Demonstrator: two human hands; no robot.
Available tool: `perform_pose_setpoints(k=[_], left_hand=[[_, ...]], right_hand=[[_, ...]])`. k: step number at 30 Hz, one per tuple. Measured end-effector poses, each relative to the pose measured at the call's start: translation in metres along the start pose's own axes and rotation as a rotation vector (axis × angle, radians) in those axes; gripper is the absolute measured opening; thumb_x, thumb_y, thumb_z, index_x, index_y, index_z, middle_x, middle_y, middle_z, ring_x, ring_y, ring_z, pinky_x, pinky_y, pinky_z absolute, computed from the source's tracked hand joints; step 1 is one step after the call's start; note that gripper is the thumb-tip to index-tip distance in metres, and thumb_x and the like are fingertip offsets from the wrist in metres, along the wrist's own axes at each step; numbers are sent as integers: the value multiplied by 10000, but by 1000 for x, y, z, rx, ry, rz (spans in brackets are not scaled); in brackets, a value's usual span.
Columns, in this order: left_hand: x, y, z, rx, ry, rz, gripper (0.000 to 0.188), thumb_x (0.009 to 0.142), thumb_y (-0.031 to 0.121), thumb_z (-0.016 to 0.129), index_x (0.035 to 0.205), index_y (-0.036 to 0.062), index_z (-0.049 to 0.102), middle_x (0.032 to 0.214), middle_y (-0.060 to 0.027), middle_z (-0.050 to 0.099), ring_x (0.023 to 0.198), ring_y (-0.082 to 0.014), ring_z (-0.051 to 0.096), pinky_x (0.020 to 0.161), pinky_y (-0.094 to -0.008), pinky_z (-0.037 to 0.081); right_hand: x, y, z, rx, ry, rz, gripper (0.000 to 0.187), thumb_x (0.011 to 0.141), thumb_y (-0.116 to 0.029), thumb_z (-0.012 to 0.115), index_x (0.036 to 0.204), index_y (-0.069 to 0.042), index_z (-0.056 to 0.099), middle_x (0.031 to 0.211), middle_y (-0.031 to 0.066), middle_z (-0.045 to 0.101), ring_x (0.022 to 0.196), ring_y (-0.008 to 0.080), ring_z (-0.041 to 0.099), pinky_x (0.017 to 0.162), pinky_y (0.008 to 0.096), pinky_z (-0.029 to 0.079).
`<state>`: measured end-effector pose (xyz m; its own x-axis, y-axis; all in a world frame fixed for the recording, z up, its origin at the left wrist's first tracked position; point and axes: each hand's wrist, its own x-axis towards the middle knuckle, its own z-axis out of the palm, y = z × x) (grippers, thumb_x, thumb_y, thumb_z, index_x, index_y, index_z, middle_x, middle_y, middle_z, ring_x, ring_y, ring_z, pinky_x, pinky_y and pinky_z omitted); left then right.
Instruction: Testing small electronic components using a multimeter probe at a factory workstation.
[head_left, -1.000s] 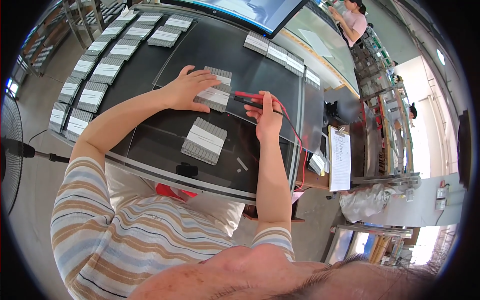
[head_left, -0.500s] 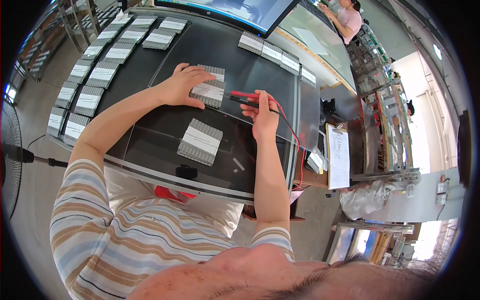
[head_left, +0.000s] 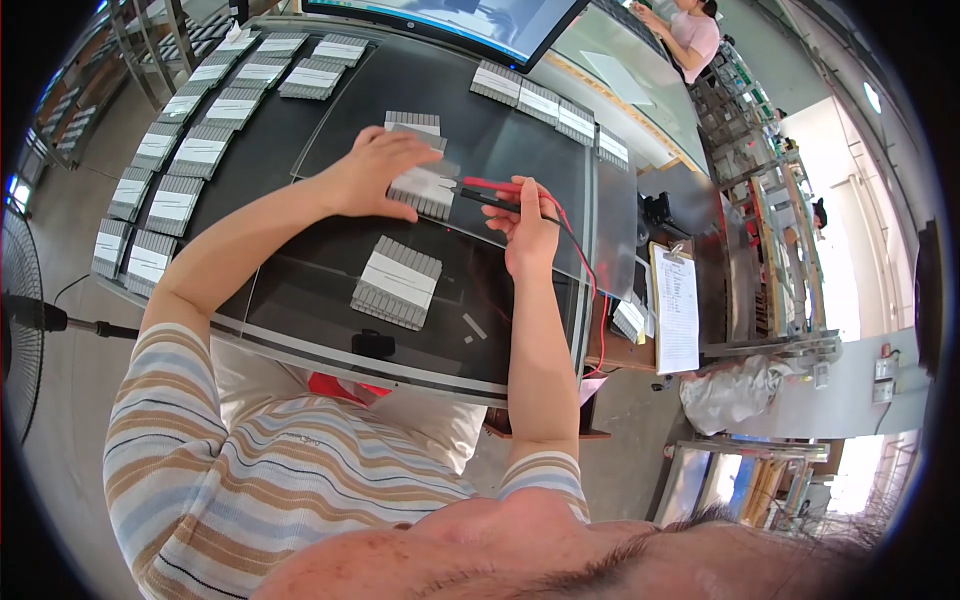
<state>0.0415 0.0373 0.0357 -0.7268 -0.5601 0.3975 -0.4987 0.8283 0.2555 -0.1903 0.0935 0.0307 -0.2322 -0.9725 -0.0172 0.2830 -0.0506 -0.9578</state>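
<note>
My left hand (head_left: 378, 172) straddles a grey ribbed panel with a white middle band (head_left: 425, 190), fingers over its far side and thumb by its near-left edge. Part of that panel's far edge is blurred. Another such panel (head_left: 412, 122) lies just beyond. In my right hand (head_left: 528, 225) are two test probes, a red probe (head_left: 490, 185) and a black probe (head_left: 488, 202), held side by side with their tips toward the panel's right edge. Closer to me lies a stack of similar grey-and-white panels (head_left: 398, 283) on the dark tabletop (head_left: 310, 290).
Rows of matching panels (head_left: 200, 150) fill the left side; several more (head_left: 540, 102) line the far right. A monitor (head_left: 460, 25) stands at the back. Red and black leads (head_left: 590, 265) run off rightward by a clipboard (head_left: 677, 310). Another person (head_left: 690, 40) works far right.
My left hand and the panel under it have shifted slightly right, and a gap from the farther panel now shows. My right hand keeps the probes in nearly the same place.
</note>
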Motion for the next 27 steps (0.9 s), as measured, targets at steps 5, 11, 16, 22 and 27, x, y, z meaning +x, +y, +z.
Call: perform_pose_setpoints(k=[5, 11, 16, 22, 27], left_hand=[[-11, 10, 3, -44, -36, -61, 712, 632, 361, 690, 1226, 111, 385, 1210, -81, 441, 1194, -254, 311, 987, -407, 168], [-11, 11, 4, -66, -81, -88, 732, 607, 321, 711, 1228, 114, 383, 1236, -80, 412, 1203, -244, 296, 993, -417, 161], [-11, 12, 4, -62, -83, -96, 726, 610, 322, 710, 1225, 113, 387, 1236, -79, 412, 1202, -243, 298, 993, -420, 159], [-16, 14, -3, -77, -93, -105, 723, 612, 324, 708, 1224, 110, 388, 1231, -80, 416, 1197, -243, 304, 991, -414, 161], [-38, 47, -22, -190, -186, -43, 751, 596, 334, 715, 1223, 85, 385, 1233, -112, 405, 1196, -272, 298, 989, -406, 167]], right_hand=[[-1, 0, 3, -103, -77, 65, 295, 877, -278, 448, 970, -3, 499, 800, 116, 553, 595, 200, 596, 468, 246, 482], [-3, 3, 7, -152, -112, 44, 283, 879, -261, 447, 977, -2, 502, 811, 118, 552, 619, 200, 600, 505, 247, 492], [-4, 3, 10, -173, -132, 31, 273, 882, -251, 442, 977, -2, 500, 823, 124, 555, 636, 204, 602, 530, 248, 498], [-2, 5, 9, -6, -75, -23, 270, 882, -252, 440, 974, -3, 490, 812, 124, 561, 624, 210, 606, 505, 253, 498], [-4, 3, -3, 33, 13, -34, 277, 880, -256, 443, 965, 2, 497, 802, 123, 560, 613, 204, 602, 501, 252, 495]])
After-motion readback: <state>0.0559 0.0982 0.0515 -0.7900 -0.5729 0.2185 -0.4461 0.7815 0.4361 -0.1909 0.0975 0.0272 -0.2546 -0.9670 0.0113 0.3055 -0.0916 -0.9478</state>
